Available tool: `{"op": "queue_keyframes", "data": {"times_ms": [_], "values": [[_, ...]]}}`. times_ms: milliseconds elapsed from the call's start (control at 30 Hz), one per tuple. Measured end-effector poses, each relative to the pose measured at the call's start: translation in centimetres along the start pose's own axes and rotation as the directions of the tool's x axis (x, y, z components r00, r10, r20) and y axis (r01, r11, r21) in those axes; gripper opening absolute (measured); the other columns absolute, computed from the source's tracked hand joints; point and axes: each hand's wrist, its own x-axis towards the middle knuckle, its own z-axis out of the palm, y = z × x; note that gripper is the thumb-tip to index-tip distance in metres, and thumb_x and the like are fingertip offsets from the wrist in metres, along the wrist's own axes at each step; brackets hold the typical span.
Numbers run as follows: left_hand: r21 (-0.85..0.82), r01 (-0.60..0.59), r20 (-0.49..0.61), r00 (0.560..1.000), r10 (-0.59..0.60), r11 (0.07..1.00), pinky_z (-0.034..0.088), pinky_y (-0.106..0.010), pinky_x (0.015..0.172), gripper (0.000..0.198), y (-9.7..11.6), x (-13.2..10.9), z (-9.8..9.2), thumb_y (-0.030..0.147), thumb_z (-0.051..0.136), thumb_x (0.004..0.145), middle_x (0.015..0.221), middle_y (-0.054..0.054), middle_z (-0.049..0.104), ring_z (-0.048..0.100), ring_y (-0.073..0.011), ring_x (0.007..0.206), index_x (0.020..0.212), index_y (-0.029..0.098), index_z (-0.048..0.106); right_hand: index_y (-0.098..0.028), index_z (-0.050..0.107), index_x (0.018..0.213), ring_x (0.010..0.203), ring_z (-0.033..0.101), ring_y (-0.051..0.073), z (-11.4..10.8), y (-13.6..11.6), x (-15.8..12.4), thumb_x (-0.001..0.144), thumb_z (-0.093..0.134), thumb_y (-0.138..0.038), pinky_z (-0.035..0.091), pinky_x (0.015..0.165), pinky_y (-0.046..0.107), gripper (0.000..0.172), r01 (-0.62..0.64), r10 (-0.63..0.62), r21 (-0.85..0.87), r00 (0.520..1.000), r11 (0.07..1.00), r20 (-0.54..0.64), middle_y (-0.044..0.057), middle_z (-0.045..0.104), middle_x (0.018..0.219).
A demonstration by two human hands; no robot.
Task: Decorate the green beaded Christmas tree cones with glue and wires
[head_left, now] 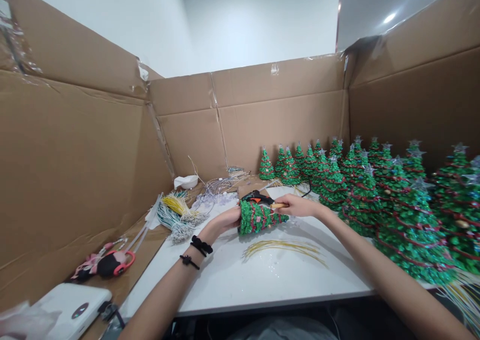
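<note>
A small green Christmas tree (258,218) with red garland lies on its side above the white table. My left hand (229,218) is closed around its base end, the fingers partly hidden behind it. Pinched in my right hand (296,205) is a tan stick-like tool (278,205), its tip against the upper side of the tree; the tip is too small to make out. Just behind the tree rests a black and orange glue gun (256,197), partly covered. A loose row of thin yellow wires (285,246) lies on the table in front of the tree.
Many finished-looking trees (362,200) with clear stars crowd the right side. Bundles of white, yellow and green wires (180,215) lie at left, near a white bowl (186,182). A white device (71,310) and a pink-black doll charm (112,264) sit far left. Cardboard walls (281,120) enclose the table.
</note>
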Motion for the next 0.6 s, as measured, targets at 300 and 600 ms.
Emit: {"op": "queue_keyframes", "data": {"times_ms": [300, 600], "values": [[0.027, -0.031, -0.025, 0.999, 0.031, 0.999, 0.047, -0.032, 0.077, 0.037, -0.5, 0.1, -0.4, 0.032, 0.069, 0.066, 0.083, -0.004, 0.07, 0.061, -0.019, 0.084, 0.1, 0.018, 0.065, -0.017, 0.05, 0.064, 0.051, 0.036, 0.01, 1.7, -1.7, 0.4, 0.072, 0.048, -0.014, 0.022, 0.051, 0.022, 0.009, -0.036, -0.014, -0.293, 0.986, 0.955, -0.168, -0.003, 0.044, 0.055], [0.028, -0.222, 0.061, 0.974, 0.22, 0.975, 0.046, -0.037, 0.081, 0.038, -2.0, 1.2, -1.3, 0.03, 0.074, 0.06, 0.084, -0.009, 0.07, 0.059, -0.0223, 0.084, 0.094, 0.011, 0.068, -0.017, 0.057, 0.064, 0.055, 0.046, 0.013, 3.8, -2.4, 1.2, 0.075, 0.049, -0.017, 0.021, 0.053, 0.024, 0.014, -0.23, 0.12, -0.331, 0.939, 0.915, -0.321, 0.001, 0.056, 0.059]]}}
